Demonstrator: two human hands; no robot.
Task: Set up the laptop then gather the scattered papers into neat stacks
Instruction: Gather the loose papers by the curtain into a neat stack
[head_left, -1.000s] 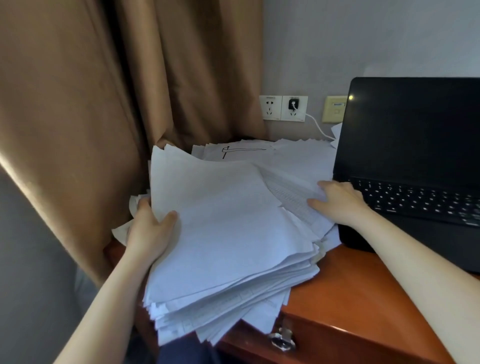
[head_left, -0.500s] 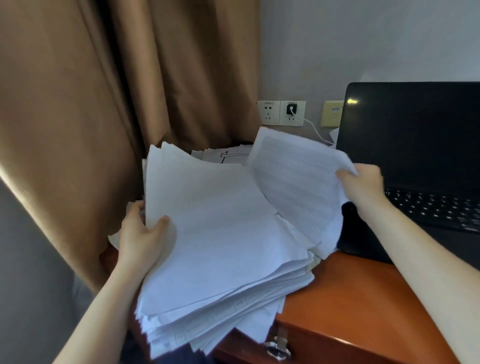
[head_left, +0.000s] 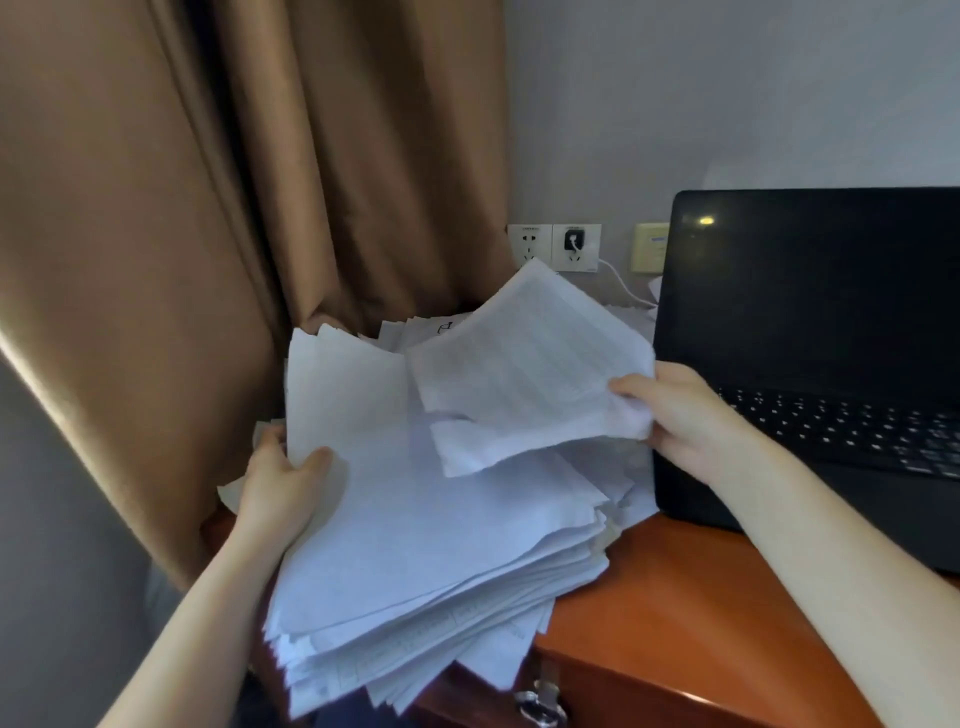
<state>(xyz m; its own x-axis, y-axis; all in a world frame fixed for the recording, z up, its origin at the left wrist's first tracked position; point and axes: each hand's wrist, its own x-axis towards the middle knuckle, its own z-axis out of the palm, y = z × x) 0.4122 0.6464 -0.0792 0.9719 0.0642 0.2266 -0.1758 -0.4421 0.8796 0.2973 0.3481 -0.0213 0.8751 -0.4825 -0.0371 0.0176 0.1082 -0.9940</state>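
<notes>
A thick, uneven stack of white papers (head_left: 415, 545) lies on the left end of the desk and hangs over its front edge. My left hand (head_left: 283, 483) grips the stack's left edge, thumb on top. My right hand (head_left: 675, 415) pinches a few printed sheets (head_left: 524, 364) by their right edge and holds them lifted above the stack. More loose papers (head_left: 415, 330) lie behind, against the curtain. The black laptop (head_left: 810, 322) stands open on the right with a dark screen.
The orange-brown wooden desk (head_left: 691, 623) has a drawer with a metal handle (head_left: 540, 706) at its front. A tan curtain (head_left: 208, 208) hangs at the left. Wall sockets (head_left: 553, 247) with a white cable plugged in sit behind the papers.
My right hand picked up a few sheets from beside the laptop and carried them up and left over the stack. My left hand kept its grip on the stack's edge.
</notes>
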